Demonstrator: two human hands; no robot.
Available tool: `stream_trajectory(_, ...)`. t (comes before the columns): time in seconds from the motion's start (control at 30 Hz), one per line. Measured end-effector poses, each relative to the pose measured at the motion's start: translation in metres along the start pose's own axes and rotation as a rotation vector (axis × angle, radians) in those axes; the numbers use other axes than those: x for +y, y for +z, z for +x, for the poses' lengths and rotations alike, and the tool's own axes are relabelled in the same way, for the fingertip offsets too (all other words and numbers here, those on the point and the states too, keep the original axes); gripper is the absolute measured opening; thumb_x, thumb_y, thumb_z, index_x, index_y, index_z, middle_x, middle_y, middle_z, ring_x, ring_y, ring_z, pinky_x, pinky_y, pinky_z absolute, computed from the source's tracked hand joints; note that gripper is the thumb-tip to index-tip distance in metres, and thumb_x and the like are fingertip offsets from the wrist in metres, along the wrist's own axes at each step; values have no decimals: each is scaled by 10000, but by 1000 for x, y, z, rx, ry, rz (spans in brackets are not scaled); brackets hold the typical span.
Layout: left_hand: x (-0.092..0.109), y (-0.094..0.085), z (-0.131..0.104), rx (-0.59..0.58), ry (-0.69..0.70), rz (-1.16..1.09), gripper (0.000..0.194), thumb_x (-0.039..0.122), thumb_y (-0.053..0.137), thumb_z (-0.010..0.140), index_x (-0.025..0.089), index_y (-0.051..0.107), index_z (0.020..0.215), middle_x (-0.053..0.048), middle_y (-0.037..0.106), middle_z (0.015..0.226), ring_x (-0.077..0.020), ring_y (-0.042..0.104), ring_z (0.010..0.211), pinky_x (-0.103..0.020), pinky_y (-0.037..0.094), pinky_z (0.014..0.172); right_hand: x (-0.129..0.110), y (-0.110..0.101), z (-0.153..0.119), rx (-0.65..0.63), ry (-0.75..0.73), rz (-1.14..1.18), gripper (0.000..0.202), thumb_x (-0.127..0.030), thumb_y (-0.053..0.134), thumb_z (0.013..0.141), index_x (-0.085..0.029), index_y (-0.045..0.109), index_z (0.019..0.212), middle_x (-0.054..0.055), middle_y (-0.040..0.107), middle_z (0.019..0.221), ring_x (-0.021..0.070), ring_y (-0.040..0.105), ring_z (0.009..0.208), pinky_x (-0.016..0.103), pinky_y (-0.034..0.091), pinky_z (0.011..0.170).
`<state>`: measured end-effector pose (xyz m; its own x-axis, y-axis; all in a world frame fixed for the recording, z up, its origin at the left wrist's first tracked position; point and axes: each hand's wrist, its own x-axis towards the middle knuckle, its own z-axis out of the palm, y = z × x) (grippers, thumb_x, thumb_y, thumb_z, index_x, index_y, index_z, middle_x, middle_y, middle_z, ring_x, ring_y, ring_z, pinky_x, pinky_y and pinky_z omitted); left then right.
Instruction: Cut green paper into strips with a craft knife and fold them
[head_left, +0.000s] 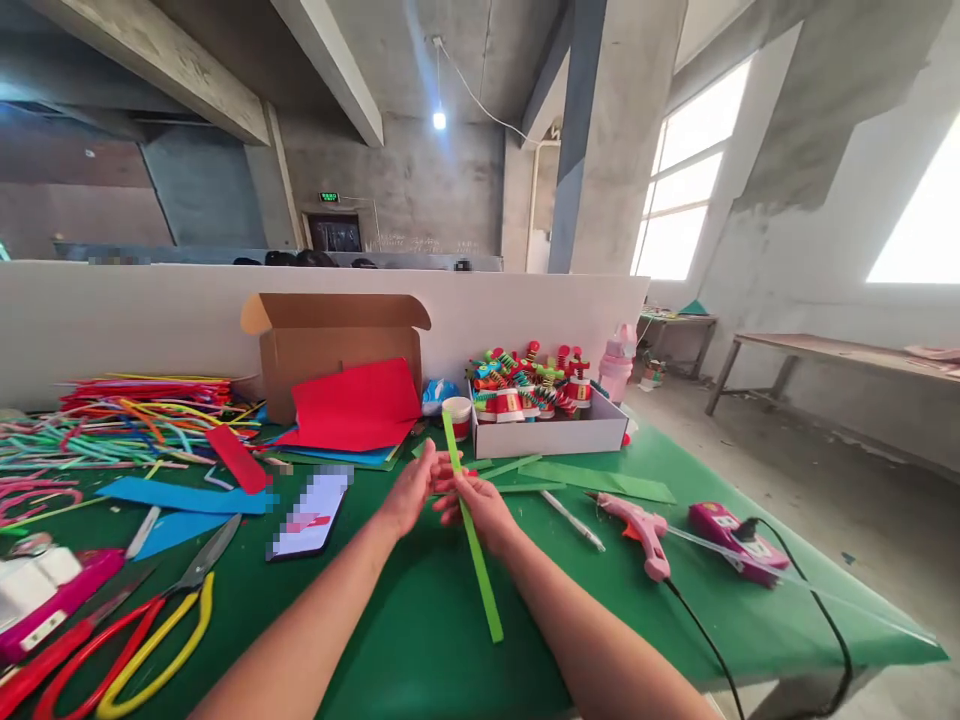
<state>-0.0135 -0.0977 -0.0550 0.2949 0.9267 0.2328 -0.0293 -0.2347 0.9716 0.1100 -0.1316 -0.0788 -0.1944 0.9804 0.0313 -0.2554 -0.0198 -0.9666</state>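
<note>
A long, narrow strip of light green paper [480, 575] slants across the space between my hands, above the green tabletop. My right hand [486, 508] pinches it near the middle, thumb on top. Close beside it, my left hand [409, 495] has its thumb raised and its fingers stretched towards the strip. Whether those fingertips touch the strip is hard to make out. Behind the hands lie more green paper strips [600, 478]. A white pen-like stick [574, 522] and a pink glue gun [639, 530] rest to the right.
A white box [551, 440] of red and green crafts stands behind, near a pink bottle [616, 365]. To the left are scissors [199, 560], a phone [311, 512], blue strips [184, 494], pipe cleaners [127, 425] and red sheets [360, 405] against a cardboard box [330, 335]. Cords cross the right side.
</note>
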Motion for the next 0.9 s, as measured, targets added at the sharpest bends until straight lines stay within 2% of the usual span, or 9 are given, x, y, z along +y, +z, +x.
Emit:
stream_trajectory(0.13,-17,8,-3,22,-67,-144,568,717,604,762,153,661,800,-72,711,732,-190,649,735,-301,507,715,18,-8,3,-108,101,-113,623,-736,737,579,-128,686,708,33,649,578,123,580,487,267,454,542)
stream_trajectory(0.2,-17,3,-4,39,-92,-195,498,662,596,804,170,632,736,-45,693,698,-166,627,715,-277,491,723,11,-15,0,-59,82,-235,509,-631,774,625,-131,705,691,30,662,617,147,607,568,276,468,587)
stream_trajectory(0.3,-12,-1,-9,-134,-233,-252,486,624,577,835,172,582,657,-28,661,612,-126,576,561,-248,460,604,-9,-23,-2,97,-73,-283,440,-556,739,723,-148,749,889,38,709,781,199,659,790,303,497,750)
stream_trajectory(0.4,-9,3,-18,-374,-403,-262,513,642,626,788,163,561,615,-56,653,540,-122,533,412,-245,401,463,-20,-23,-6,-2,-58,-112,553,-603,713,742,-173,725,1090,62,724,884,209,676,842,335,512,819)
stream_trajectory(0.53,-10,13,-29,-564,-574,-342,517,647,697,729,150,580,651,-89,693,578,-150,587,407,-258,447,462,-16,-20,-9,-93,29,-75,527,-642,724,712,-162,764,924,47,694,723,155,640,638,287,518,670)
stream_trajectory(0.63,-11,15,-31,-516,-590,-423,493,610,758,707,140,634,783,-85,735,689,-191,685,565,-297,532,588,-12,-24,-7,-13,58,-101,512,-651,702,727,-150,763,819,-24,543,480,103,490,444,232,417,472)
stream_trajectory(0.77,-16,14,-29,-415,-542,-374,500,574,797,697,115,679,856,-86,744,730,-195,711,663,-296,542,674,-10,-31,-2,135,-39,-99,481,-638,742,695,-162,753,764,1,600,572,100,487,490,236,411,465)
stream_trajectory(0.83,-21,15,-28,-394,-523,-364,516,603,786,691,118,680,828,-82,737,693,-194,704,631,-295,536,656,-9,-31,-2,83,-24,-76,477,-626,761,684,-163,748,796,-10,587,569,97,477,470,243,411,453)
stream_trajectory(0.9,-24,15,-27,-380,-508,-377,524,627,767,692,126,674,814,-78,732,666,-196,696,602,-295,531,632,-6,-31,-2,-10,41,-70,485,-620,759,695,-155,744,834,-60,480,469,86,414,398,239,371,415)
